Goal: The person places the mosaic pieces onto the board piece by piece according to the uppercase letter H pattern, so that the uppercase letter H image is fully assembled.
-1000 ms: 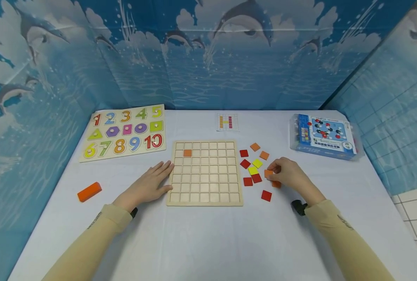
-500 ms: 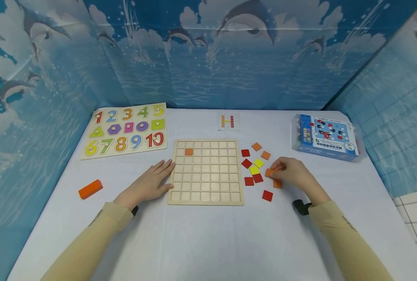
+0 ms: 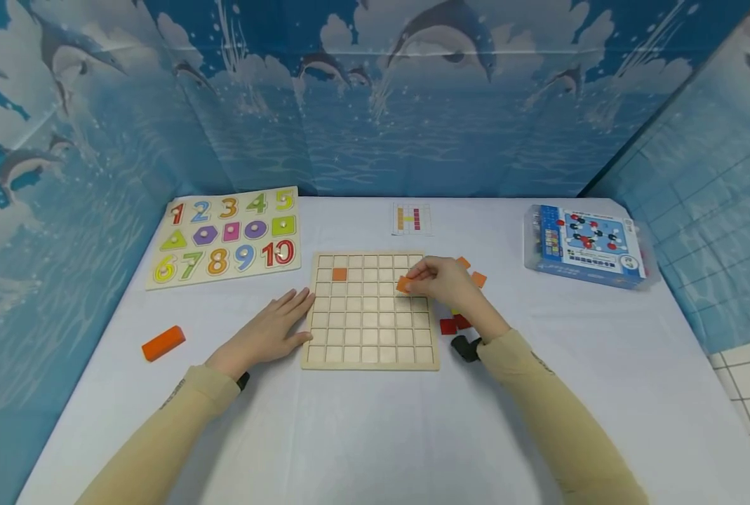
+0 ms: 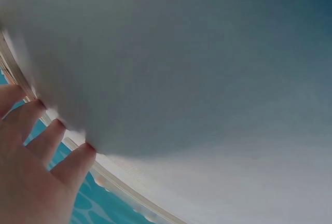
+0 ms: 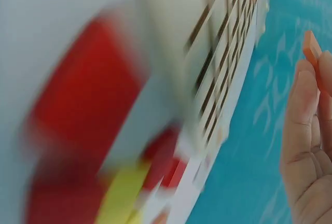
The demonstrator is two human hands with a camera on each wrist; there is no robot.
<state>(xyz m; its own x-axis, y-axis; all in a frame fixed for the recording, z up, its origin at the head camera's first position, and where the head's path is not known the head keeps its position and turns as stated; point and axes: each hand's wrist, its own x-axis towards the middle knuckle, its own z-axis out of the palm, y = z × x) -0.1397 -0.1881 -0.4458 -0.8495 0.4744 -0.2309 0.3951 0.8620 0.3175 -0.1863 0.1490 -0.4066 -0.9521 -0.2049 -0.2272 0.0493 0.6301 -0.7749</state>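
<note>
My right hand (image 3: 440, 280) pinches an orange square tile (image 3: 403, 284) between thumb and fingers, over the right part of the wooden grid board (image 3: 370, 365). The right wrist view shows the same tile (image 5: 312, 47) at the fingertips. One orange tile (image 3: 339, 274) sits in a cell near the board's upper left. My left hand (image 3: 266, 335) lies with fingers spread, fingertips at the board's left edge. Right of the board lie loose red, yellow and orange tiles, partly hidden by my right arm; a red tile (image 3: 448, 327) and an orange tile (image 3: 478, 279) show beside it.
A pattern card (image 3: 412, 219) lies behind the board. At the back left is a number-and-shape puzzle (image 3: 226, 238), with an orange block (image 3: 163, 343) in front of it. A boxed molecule set (image 3: 586, 245) stands at the back right.
My right hand has moved left from the loose tiles to above the board, carrying the orange tile. The left hand has stayed at the board's left edge.
</note>
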